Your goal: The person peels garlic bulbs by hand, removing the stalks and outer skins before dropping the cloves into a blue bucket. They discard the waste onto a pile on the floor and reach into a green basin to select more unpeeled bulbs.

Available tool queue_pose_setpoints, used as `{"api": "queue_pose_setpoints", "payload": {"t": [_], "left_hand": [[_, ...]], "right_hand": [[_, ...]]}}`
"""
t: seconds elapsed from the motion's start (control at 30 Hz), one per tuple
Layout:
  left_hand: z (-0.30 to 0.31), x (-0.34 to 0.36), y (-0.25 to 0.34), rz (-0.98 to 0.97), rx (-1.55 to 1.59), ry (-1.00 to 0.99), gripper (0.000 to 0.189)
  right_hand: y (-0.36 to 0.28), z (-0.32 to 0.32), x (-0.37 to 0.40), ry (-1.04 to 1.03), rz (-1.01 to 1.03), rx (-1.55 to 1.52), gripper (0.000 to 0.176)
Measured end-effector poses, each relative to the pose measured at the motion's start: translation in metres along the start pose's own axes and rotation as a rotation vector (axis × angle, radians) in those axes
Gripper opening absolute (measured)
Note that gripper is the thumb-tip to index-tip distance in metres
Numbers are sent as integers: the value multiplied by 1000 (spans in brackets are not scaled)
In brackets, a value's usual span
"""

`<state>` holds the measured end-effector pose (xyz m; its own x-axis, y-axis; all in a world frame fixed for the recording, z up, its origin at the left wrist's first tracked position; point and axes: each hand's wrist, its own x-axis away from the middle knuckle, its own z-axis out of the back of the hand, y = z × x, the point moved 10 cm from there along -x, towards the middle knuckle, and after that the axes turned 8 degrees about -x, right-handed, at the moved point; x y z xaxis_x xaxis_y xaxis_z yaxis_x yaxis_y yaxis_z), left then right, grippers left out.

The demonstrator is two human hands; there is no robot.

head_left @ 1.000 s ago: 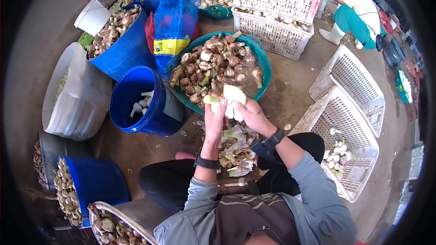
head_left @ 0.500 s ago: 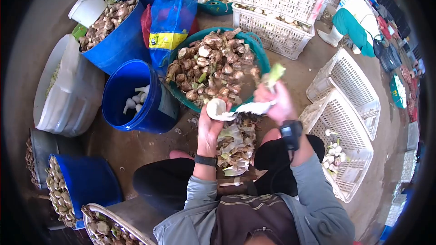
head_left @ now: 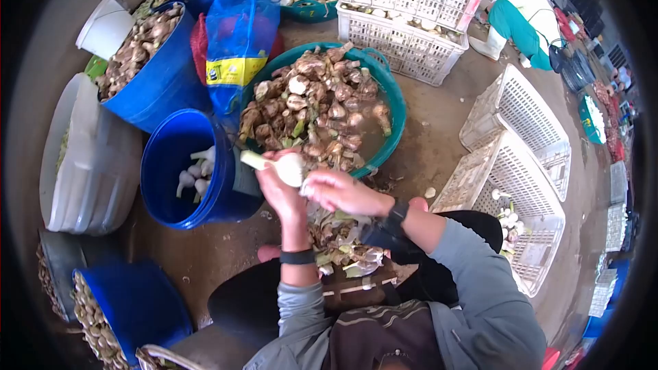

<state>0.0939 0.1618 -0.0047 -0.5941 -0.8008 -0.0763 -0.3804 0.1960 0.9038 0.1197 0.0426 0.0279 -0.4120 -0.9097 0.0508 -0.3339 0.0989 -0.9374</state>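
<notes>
My left hand grips a peeled white bulb with a short pale green stalk pointing left. It is held just in front of the teal basin heaped with brown unpeeled bulbs. My right hand lies against the bulb's right side, fingers curled on it. Below both hands a pile of peeled husks sits on the ground between my knees. A blue bucket with a few white peeled bulbs stands just left of my left hand.
White plastic crates stand at right, one with a few peeled bulbs. More crates and blue tubs of bulbs ring the basin. A blue mesh bag leans behind it. Another person crouches at far right.
My right hand tore a husk off to the right, dropped it and came back onto the bulb. My left hand carried the bulb leftward, toward the blue bucket.
</notes>
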Motion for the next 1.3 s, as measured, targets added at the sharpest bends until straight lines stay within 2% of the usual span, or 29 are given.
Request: {"api": "queue_pose_setpoints", "payload": {"t": [0.03, 0.07, 0.1, 0.13, 0.17, 0.2, 0.23, 0.27, 0.3, 0.37, 0.43, 0.47, 0.5, 0.57, 0.6, 0.63, 0.67, 0.73, 0.77, 0.83, 0.87, 0.93, 0.97, 1.0, 1.07, 1.1, 1.17, 1.23, 1.3], "left_hand": [[10, -18, 25, -220, -256, 2, 39], [16, -29, 68, -362, -512, 130, 42], [22, -43, 102, -481, -593, 186, 41], [32, -65, 124, -556, -637, 174, 41], [40, -87, 148, -542, -1082, 209, 43], [23, -90, 180, -685, -1624, 342, 49], [13, -77, 195, -998, -1713, 481, 54], [10, -79, 195, -991, -1675, 442, 54], [4, -77, 192, -984, -1639, 402, 53], [-12, -71, 155, -878, -1410, 168, 44], [-37, -64, 100, -682, -1401, -71, 39], [-45, -60, 68, -600, -1368, -185, 40], [-52, -57, 35, -518, -1331, -296, 40], [-63, -39, -26, -248, -1202, -537, 42], [-72, -27, -48, -168, -1142, -646, 47], [-83, -14, -62, -90, -1078, -746, 54], [-95, -5, -61, -135, -1063, -762, 62], [-120, 3, -58, -187, -1030, -832, 83], [-130, 4, -45, -279, -928, -793, 79], [-134, 1, -25, -262, -734, -807, 68], [-133, 5, -19, -283, -736, -798, 68], [-117, 11, -33, 106, -350, -691, 65], [-115, 19, -30, 94, -352, -691, 65], [-110, 22, -15, -37, -505, -604, 66], [-105, 39, 20, -369, -870, -458, 72], [-107, 51, 30, -374, -868, -463, 72], [-105, 71, 40, -357, -1118, -379, 76], [-108, 89, 51, -404, -1126, -345, 76], [-113, 107, 65, -595, -1208, -283, 74]], "right_hand": [[-25, -11, -1, -122, 106, 340, 16], [-24, 7, -6, -106, 109, 602, 15], [-20, 30, -8, -80, 109, 859, 14], [-3, 79, -11, 53, 140, 1126, 13], [5, 131, -14, 226, 206, 1285, 12], [9, 188, -18, 366, 168, 1439, 13], [22, 251, -26, 534, 81, 1640, 15], [15, 285, -27, 671, 54, 1768, 17], [33, 324, -34, 657, -278, 1799, 25], [67, 343, -42, 623, -346, 1935, 35], [116, 355, -44, 706, -225, 2039, 43], [125, 355, -40, 680, -358, 1941, 52], [116, 354, -41, 680, -359, 1944, 52], [131, 356, -40, 385, -649, 1494, 54], [98, 339, -44, 404, -468, 1350, 45], [54, 301, -45, 290, -287, 1349, 43], [8, 256, -44, 171, -104, 1336, 41], [-38, 191, -45, -90, -83, 1275, 44], [-57, 170, -39, -95, -74, 1279, 44], [-76, 149, -28, 40, -217, 332, 41], [-78, 145, -25, 105, -149, 166, 39], [-57, 139, -21, 144, -95, 271, 31], [-52, 128, -18, 155, -69, 351, 29], [-58, 116, -11, 253, -15, 391, 26], [-62, 102, -2, 264, -18, 596, 33], [-63, 98, 2, 270, -50, 743, 32], [-79, 80, 22, 404, 181, 947, 32], [-81, 72, 38, 477, 234, 992, 31], [-81, 73, 51, 535, 235, 992, 30]]}}
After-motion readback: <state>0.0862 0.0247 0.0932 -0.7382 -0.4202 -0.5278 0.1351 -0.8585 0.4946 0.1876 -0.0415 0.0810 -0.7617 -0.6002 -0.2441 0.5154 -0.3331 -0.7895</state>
